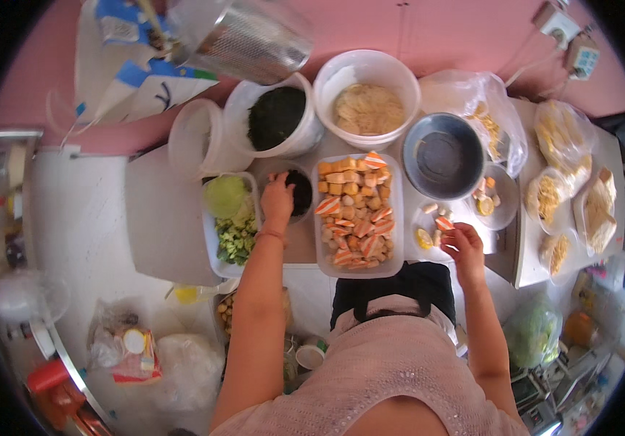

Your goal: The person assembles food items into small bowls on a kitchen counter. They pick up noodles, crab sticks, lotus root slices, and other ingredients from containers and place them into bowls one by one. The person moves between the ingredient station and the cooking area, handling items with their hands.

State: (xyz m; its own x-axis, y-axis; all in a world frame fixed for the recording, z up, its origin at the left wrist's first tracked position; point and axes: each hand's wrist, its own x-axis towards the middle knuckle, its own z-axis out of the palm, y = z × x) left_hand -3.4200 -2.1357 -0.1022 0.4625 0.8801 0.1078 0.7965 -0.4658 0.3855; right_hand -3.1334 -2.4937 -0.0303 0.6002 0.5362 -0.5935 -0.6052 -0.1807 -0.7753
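Observation:
My left hand reaches over a small bowl of black food, its fingers curled at the contents and their tips partly hidden. At the right, my right hand pinches an orange-and-white striped piece above a clear plate. Small pale pieces and a yellow-rimmed round piece lie on that plate. Between my hands stands a white rectangular tub, full of orange-tan cubes, balls and striped pieces. Left of my left forearm, a white tray holds a pale green cabbage and broccoli.
Along the back stand a tub of dark greens, a tub of pale soaked food and a grey bowl. Another clear plate lies beside it. Bagged foods crowd the right end. A perforated metal strainer leans behind.

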